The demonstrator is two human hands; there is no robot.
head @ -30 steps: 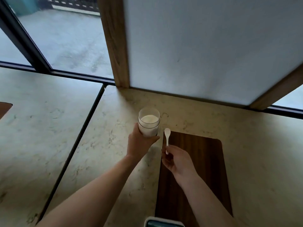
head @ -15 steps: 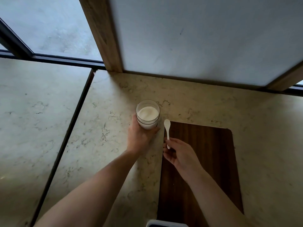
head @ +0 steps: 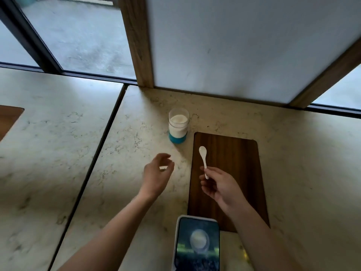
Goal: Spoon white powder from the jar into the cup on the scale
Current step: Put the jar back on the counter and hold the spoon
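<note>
A clear glass jar [head: 178, 126] with a blue base stands upright on the marble counter, filled with white powder and without a lid. My left hand [head: 157, 174] hovers below and to the left of it, fingers apart, touching nothing. My right hand [head: 217, 184] pinches the handle end of a small white spoon [head: 203, 156], whose empty bowl points away from me over the dark wooden board [head: 234, 173]. No cup or scale is in view.
A phone [head: 197, 243] with a lit screen sits at the bottom edge, between my forearms. A white panel [head: 234, 45] in a wooden frame rises behind the counter. A dark seam [head: 97, 153] splits the marble countertop. Windows lie at the back left.
My left hand has let go of the jar and drawn back toward me; the jar now stands alone on the counter. The right hand still holds the spoon.
</note>
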